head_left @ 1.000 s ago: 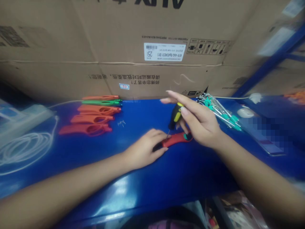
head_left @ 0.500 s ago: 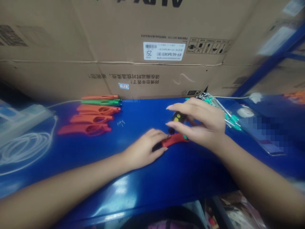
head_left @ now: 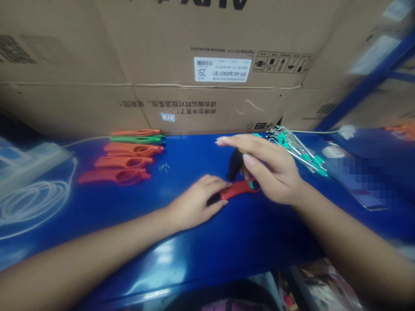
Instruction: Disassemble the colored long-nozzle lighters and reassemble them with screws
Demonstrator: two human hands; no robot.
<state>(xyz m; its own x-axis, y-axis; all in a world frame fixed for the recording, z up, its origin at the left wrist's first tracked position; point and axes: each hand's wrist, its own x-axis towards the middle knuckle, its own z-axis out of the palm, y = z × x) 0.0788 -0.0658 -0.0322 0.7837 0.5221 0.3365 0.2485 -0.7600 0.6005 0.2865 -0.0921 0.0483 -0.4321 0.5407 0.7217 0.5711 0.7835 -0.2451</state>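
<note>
My left hand (head_left: 197,201) lies on the blue table, its thumb and fingers closed around the left end of a red lighter handle (head_left: 239,188). A bit of green shows at the handle's right end. My right hand (head_left: 272,166) is above it, thumb and fingers around a screwdriver (head_left: 235,164) with a black and yellow grip. The screwdriver stands tilted, its thin shaft reaching down to the red handle near my left fingertips. Its tip and any screw under it are too small to make out. Part of the grip is hidden by my right hand.
Several orange handles (head_left: 121,176) and a green one (head_left: 136,139) lie at the left, with small screws (head_left: 164,167) beside them. Metal rods with green parts (head_left: 303,155) are piled at the right, near a phone (head_left: 359,185). A cardboard box (head_left: 155,52) stands behind; a coiled white cable (head_left: 39,198) lies left.
My right hand has shifted slightly left and its fingers have rolled around the screwdriver grip, turning it so less yellow shows. My left hand and the red handle have stayed in place.
</note>
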